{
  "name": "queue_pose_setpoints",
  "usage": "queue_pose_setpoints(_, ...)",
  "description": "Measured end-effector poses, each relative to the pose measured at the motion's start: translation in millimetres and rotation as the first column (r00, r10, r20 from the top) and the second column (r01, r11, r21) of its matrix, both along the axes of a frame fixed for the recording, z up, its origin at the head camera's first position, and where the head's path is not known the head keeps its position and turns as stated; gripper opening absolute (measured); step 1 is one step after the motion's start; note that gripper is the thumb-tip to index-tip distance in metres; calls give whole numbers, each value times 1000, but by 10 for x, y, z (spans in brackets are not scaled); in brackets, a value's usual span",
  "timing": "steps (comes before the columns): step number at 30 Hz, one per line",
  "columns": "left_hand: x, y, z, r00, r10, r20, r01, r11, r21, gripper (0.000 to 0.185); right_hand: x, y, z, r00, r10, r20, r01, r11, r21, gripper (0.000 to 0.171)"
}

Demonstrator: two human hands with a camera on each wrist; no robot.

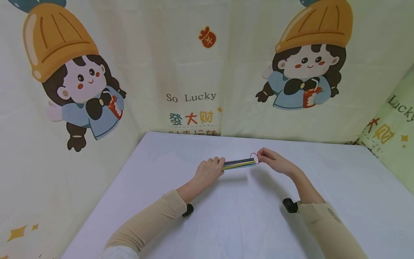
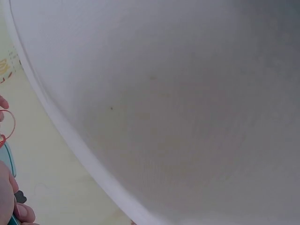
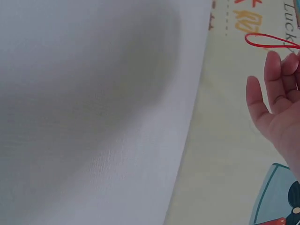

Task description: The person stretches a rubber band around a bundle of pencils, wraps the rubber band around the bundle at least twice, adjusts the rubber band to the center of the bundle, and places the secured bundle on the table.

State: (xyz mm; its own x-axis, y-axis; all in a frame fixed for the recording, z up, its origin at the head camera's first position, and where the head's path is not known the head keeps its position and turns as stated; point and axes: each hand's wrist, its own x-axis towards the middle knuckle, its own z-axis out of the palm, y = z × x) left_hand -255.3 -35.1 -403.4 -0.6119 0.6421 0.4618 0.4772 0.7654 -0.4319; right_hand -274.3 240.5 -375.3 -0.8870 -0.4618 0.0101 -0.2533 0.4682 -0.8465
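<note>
No container is seen; the only loose items are a bundle of coloured straws (image 1: 239,164) and a red rubber band (image 1: 254,157). The bundle lies roughly level above the middle of the white bench (image 1: 245,223), raised off its surface and casting a shadow below.

Left hand (image 1: 208,172): fingers curled round the left end of the bundle, gripping it firmly. In the left wrist view only a fingertip edge and part of the red loop show at the frame's left margin.

Right hand (image 1: 271,160): at the right end of the bundle, fingertips pinching the rubber band, whose loop stands up at that end of the straws. In the right wrist view the band (image 3: 269,41) runs across the top corner above the fingers (image 3: 274,75), which appear partly extended; the pinch itself lies out of frame there.

Both forearms wear beige sleeves, each with a black wrist unit. Behind the bench hangs a pale cartoon-printed backdrop (image 1: 194,72) with a "So Lucky" caption.
</note>
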Motion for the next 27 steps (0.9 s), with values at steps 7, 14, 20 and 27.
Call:
queue_pose_setpoints(7,-27,-11,-20,1000,2,12,-2,1000,16,31,117,-47,83,1000,26,2,-25,998,-56,22)
queue_pose_setpoints(14,-23,-10,-1,1000,8,5,-8,999,43,31,241,-142,150,999,42,-30,-44,995,-89,19)
queue_pose_setpoints(20,-14,-12,13,1000,16,-12,-15,997,71,32,318,-227,104,991,18,-135,-33,993,-111,15)
queue_pose_setpoints(27,-11,-2,45,997,46,55,-51,994,99,30,380,-334,-8,942,-50,-333,14,994,-110,5)
